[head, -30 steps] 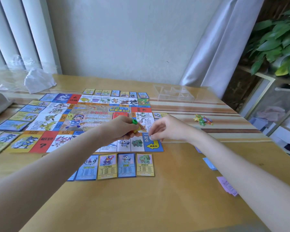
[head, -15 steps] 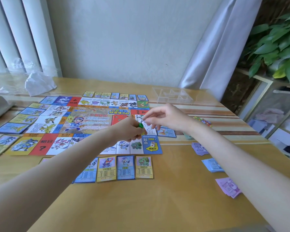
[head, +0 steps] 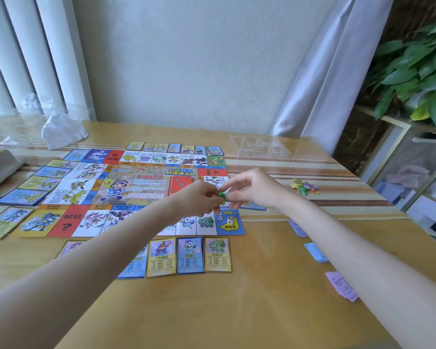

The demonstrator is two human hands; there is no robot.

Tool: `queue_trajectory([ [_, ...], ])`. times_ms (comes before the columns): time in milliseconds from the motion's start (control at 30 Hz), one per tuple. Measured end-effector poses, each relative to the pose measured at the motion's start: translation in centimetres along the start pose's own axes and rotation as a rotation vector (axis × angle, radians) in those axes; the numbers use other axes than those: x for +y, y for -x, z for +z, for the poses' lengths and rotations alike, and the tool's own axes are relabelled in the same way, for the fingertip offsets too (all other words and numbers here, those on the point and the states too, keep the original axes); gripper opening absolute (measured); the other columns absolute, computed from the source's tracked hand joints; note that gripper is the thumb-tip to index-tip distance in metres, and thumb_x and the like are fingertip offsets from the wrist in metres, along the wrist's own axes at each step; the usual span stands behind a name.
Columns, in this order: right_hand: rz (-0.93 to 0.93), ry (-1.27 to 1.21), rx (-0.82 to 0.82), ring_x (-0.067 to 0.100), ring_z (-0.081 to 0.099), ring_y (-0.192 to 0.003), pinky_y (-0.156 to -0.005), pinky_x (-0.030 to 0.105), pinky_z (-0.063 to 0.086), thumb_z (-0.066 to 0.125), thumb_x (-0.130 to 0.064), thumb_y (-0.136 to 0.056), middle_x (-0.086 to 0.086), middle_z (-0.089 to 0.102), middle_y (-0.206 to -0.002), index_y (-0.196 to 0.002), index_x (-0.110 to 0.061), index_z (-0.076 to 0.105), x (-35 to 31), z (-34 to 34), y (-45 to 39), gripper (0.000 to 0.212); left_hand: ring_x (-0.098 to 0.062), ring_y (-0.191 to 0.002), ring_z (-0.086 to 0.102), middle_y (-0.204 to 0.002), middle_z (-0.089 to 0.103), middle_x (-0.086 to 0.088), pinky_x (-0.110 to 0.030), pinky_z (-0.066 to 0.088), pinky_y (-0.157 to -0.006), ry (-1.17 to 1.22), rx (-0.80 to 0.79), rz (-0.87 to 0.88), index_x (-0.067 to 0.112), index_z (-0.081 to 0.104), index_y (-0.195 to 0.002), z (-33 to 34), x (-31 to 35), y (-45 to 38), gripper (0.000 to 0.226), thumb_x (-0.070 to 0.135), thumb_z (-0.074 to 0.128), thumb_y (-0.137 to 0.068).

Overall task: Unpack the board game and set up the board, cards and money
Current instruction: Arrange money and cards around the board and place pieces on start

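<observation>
Board (head: 126, 187): lying flat on the table (head: 237, 311), cards (head: 189, 255) lining its near edge.
Green piece (head: 222, 195): sitting between both hands' fingertips, above the board's right side.
Left hand (head: 199, 197): fingers curling, gripping the piece from the left.
Right hand (head: 252, 188): thumb and forefinger pinching the piece from the right.
Money (head: 341, 285): lying in small piles at the right.
</observation>
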State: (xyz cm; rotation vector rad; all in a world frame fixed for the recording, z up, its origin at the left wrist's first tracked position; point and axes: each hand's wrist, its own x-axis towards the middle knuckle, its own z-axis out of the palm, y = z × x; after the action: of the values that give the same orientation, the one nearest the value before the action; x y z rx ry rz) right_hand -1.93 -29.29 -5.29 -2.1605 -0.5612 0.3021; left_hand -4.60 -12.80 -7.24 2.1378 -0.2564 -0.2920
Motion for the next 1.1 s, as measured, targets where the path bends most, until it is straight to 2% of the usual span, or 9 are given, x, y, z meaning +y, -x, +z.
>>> queue_trajectory([
  [167,0.067,-0.055,0.008,0.011,0.063,-0.05,-0.056,0.022,0.055,0.061,0.003,-0.086,0.012,0.064,-0.069,-0.097,0.002,0.061,0.7,-0.5,0.3,0.011,-0.009,-0.055,0.041,-0.072,0.058,-0.004,-0.011,0.034,-0.043,0.235,0.016,-0.062,-0.004,0.058,-0.105,-0.3,-0.5,-0.1,0.02,0.0,0.04,-0.096],
  [267,0.106,-0.073,0.028,0.017,0.064,-0.052,-0.056,0.026,0.055,0.058,0.002,-0.088,0.016,0.065,-0.073,-0.089,-0.003,0.051,1.3,-0.2,0.4,0.009,-0.009,-0.059,0.049,-0.081,0.062,-0.007,-0.015,0.035,-0.048,0.165,0.06,-0.074,0.001,0.053,-0.104,-0.1,-1.0,-0.2,0.014,0.007,0.043,-0.098],
  [333,0.094,0.002,0.042,0.018,0.064,-0.057,-0.056,0.024,0.053,0.062,-0.003,-0.086,0.011,0.066,-0.075,-0.084,-0.009,0.053,1.7,0.1,0.1,0.012,-0.014,-0.065,0.044,-0.082,0.056,-0.005,-0.019,0.035,-0.053,0.105,0.075,-0.06,0.002,0.053,-0.109,0.1,-1.2,-0.6,0.018,0.011,0.042,-0.098],
  [433,0.048,0.235,0.068,-0.001,0.052,-0.052,-0.053,0.008,0.039,0.073,-0.016,-0.08,-0.008,0.057,-0.069,-0.079,-0.017,0.062,1.8,0.6,-0.3,0.011,-0.014,-0.065,0.038,-0.073,0.044,0.0,-0.022,0.033,-0.058,0.04,0.08,-0.033,0.006,0.056,-0.111,0.6,-1.2,-0.9,0.021,0.015,0.042,-0.099],
  [533,0.035,0.273,0.083,-0.001,0.049,-0.057,-0.052,0.006,0.037,0.075,-0.017,-0.078,-0.01,0.055,-0.067,-0.083,-0.016,0.066,2.1,1.1,-0.4,0.01,-0.012,-0.062,0.038,-0.073,0.044,0.001,-0.022,0.032,-0.058,-0.009,0.092,-0.011,0.008,0.057,-0.109,1.0,-1.2,-1.1,0.02,0.013,0.041,-0.098],
  [600,0.047,0.313,0.069,-0.001,0.049,-0.059,-0.054,0.006,0.037,0.073,-0.017,-0.079,-0.01,0.055,-0.068,-0.085,-0.017,0.065,2.4,1.3,-0.5,0.01,-0.013,-0.065,0.04,-0.078,0.047,0.0,-0.023,0.034,-0.06,-0.041,0.094,0.0,0.006,0.056,-0.11,1.2,-1.2,-1.2,0.02,0.013,0.043,-0.097],
  [800,0.037,0.405,0.022,-0.001,0.046,-0.059,-0.054,0.008,0.036,0.07,-0.016,-0.081,-0.012,0.053,-0.069,-0.092,-0.014,0.066,2.6,1.3,-0.5,0.012,-0.016,-0.082,0.047,-0.104,0.059,-0.008,-0.021,0.034,-0.066,-0.468,0.091,0.062,0.008,0.051,-0.116,1.7,-1.3,-1.6,0.024,0.02,0.047,-0.096],
  [1000,0.045,0.465,-0.039,0.001,0.047,-0.062,-0.051,0.008,0.034,0.071,-0.021,-0.081,-0.013,0.051,-0.072,-0.094,-0.015,0.065,2.3,0.8,-0.3,0.016,-0.021,-0.077,0.049,-0.088,0.053,-0.003,-0.031,0.042,-0.068,-0.465,0.101,0.061,0.01,0.045,-0.116,2.0,-1.6,-2.0,0.024,0.022,0.048,-0.095],
  [1100,0.024,0.405,-0.012,-0.006,0.048,-0.057,-0.052,0.007,0.034,0.072,-0.024,-0.08,-0.011,0.057,-0.082,-0.093,-0.017,0.064,2.1,0.4,-0.2,0.017,-0.019,-0.076,0.049,-0.086,0.052,-0.001,-0.027,0.04,-0.062,-0.451,0.1,0.051,0.008,0.047,-0.113,1.9,-1.5,-2.1,0.022,0.021,0.047,-0.096],
])
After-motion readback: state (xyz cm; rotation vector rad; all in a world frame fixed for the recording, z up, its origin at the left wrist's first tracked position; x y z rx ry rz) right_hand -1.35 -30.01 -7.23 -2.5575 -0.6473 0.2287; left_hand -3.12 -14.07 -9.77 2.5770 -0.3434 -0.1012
